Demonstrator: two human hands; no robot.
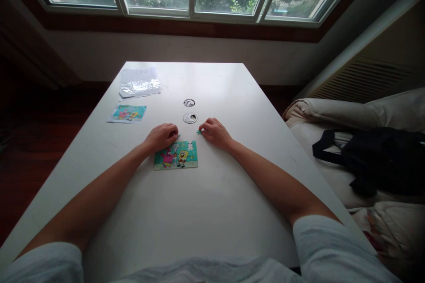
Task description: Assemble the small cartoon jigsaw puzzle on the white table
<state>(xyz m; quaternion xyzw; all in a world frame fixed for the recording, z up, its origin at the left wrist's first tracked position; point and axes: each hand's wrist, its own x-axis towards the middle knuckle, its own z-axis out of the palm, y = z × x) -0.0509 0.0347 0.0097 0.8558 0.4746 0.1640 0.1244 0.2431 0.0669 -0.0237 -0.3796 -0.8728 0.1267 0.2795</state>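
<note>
A jigsaw puzzle point(171, 159) with cartoon figures on a teal ground lies flat on the white table point(212, 212). Near its top right a pale gap shows among the pieces. My left hand point(162, 136) is closed just above the puzzle's upper left edge; a bit of a teal puzzle piece shows at its fingertips. To the right, beyond the puzzle's top right corner, my right hand point(215, 133) pinches a small teal puzzle piece point(199, 132) between thumb and fingers. The fingers hide part of both pieces.
Two round metallic discs point(190, 118) lie beyond my hands. At the left are a picture sheet point(128, 114) and papers in a clear plastic sleeve point(139, 83). A sofa point(332, 115) with a dark garment point(381, 159) stands right of the table, and a window is ahead.
</note>
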